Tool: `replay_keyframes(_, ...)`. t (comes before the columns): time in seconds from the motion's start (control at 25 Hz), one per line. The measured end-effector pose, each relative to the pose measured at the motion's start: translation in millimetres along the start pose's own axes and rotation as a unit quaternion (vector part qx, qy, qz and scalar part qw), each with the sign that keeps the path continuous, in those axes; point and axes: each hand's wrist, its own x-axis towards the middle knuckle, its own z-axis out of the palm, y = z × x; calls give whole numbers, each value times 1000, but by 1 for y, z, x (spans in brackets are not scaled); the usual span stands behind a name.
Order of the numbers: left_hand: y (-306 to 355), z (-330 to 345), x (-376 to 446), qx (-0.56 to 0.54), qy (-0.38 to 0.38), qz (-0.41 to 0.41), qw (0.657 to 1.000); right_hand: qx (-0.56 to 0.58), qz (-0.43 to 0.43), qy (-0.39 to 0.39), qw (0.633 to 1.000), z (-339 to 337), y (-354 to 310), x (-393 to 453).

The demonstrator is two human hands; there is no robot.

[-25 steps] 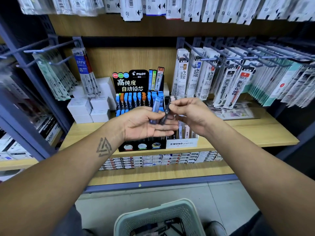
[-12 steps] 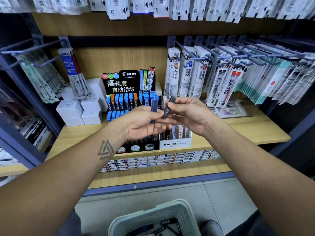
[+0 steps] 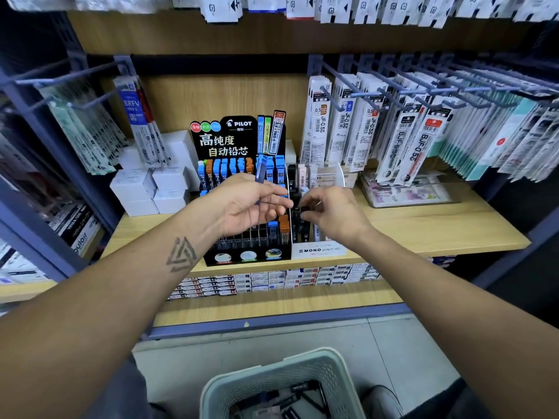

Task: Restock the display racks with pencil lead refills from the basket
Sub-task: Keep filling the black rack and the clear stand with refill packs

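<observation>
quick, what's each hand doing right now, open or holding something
Left hand: holds a blue lead refill case upright in its fingers.
Right hand: fingers curled, pinching a black refill case at the MONO rack.

The black Pilot display rack (image 3: 242, 137) is showing white lettering with red, green and blue dots, its lead refill cases (image 3: 273, 172) standing in blue and orange. The basket (image 3: 257, 385) is showing pale green with a perforated pattern. The shelf (image 3: 423, 225) is showing light wood grain.
</observation>
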Motion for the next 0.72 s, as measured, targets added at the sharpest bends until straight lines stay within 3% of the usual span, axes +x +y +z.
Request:
replay_keyframes(0.36, -3, -6, 0, 3, -15, 3, 1000, -105, 8, -44, 994, 20, -1, 1)
replay_keyframes(0.72, -4, -10, -3, 41, -30, -10, 999, -126, 18, -55, 990, 25, 0, 4)
